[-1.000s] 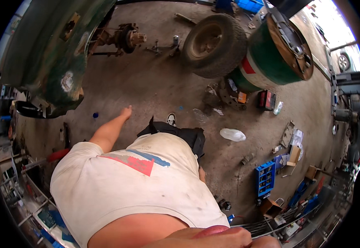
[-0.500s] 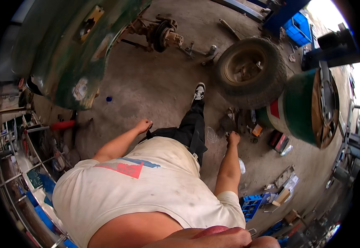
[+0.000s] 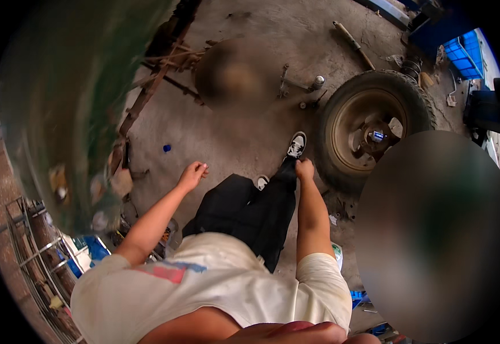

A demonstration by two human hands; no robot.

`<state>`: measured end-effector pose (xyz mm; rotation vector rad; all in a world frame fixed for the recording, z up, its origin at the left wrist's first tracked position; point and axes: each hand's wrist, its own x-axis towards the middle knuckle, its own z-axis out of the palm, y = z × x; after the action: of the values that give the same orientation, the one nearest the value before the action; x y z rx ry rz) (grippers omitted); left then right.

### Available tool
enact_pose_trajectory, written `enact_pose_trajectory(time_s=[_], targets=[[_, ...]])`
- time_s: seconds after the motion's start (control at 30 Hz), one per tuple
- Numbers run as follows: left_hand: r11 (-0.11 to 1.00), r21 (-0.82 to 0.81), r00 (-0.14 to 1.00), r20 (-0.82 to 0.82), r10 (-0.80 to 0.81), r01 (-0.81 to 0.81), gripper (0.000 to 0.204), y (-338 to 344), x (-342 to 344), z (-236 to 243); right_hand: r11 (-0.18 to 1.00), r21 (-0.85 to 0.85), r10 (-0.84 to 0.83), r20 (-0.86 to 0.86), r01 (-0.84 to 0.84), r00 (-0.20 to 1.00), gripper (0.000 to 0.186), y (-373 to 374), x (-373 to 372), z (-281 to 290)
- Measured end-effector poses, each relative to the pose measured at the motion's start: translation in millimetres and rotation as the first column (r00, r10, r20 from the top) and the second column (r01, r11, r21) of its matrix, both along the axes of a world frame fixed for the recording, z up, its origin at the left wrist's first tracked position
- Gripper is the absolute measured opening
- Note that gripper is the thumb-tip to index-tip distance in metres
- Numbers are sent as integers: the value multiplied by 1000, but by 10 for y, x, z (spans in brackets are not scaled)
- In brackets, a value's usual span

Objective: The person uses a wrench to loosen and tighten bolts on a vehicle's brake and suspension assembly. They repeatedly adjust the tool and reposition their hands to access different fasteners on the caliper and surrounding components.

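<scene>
My left hand [image 3: 192,175] is held out over the floor, left of my black trousers. Its fingers are curled in toward the palm, and whatever they may hold does not show. In front of my right leg, my right hand [image 3: 304,169] is closed, its fingertips turned out of sight. Closest to that hand are my black-and-white shoe [image 3: 297,145] and a big tyre on a brown steel rim [image 3: 341,150]. Neither hand touches the tyre. A small blue cap-like object [image 3: 166,148] lies on the floor beyond my left hand.
A dark green vehicle body [image 3: 72,132] fills the left side. Blurred patches cover the wheel hub area and the right side. A shock absorber [image 3: 353,45] and metal suspension parts [image 3: 296,85] lie ahead. A blue crate [image 3: 464,55] stands far right; a metal rack [image 3: 34,243], lower left.
I have stepped forward, so the tyre and the vehicle sit closer. My right hand has swung forward to in front of my leg. My left hand stays out to the side.
</scene>
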<state>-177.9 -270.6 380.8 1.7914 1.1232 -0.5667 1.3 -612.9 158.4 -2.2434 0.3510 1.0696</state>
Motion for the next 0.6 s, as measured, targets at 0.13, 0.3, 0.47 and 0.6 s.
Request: enact_pose_trajectory(time_s=[0.13, 0.3, 0.47, 0.6], targets=[[931, 310, 980, -17, -199, 195, 32, -75, 985, -188, 1000, 15, -26, -3, 26, 1000, 35, 638, 875, -1072], [731, 674, 890, 263, -374, 108, 31, 737, 1558, -1232, 997, -31, -68, 47, 70, 997, 34, 1393, 1565, -2322], [453, 889, 733, 353, -582, -69, 35, 1687, 1786, -2011, 990, 27, -136, 432, 138, 892, 28, 1999, 2171, -3622], [429, 867, 633, 483, -605, -252, 40, 2521, 1752, -2629, 795, -443, 599, 464, -415, 652, 43, 1958, 2854, -4902]])
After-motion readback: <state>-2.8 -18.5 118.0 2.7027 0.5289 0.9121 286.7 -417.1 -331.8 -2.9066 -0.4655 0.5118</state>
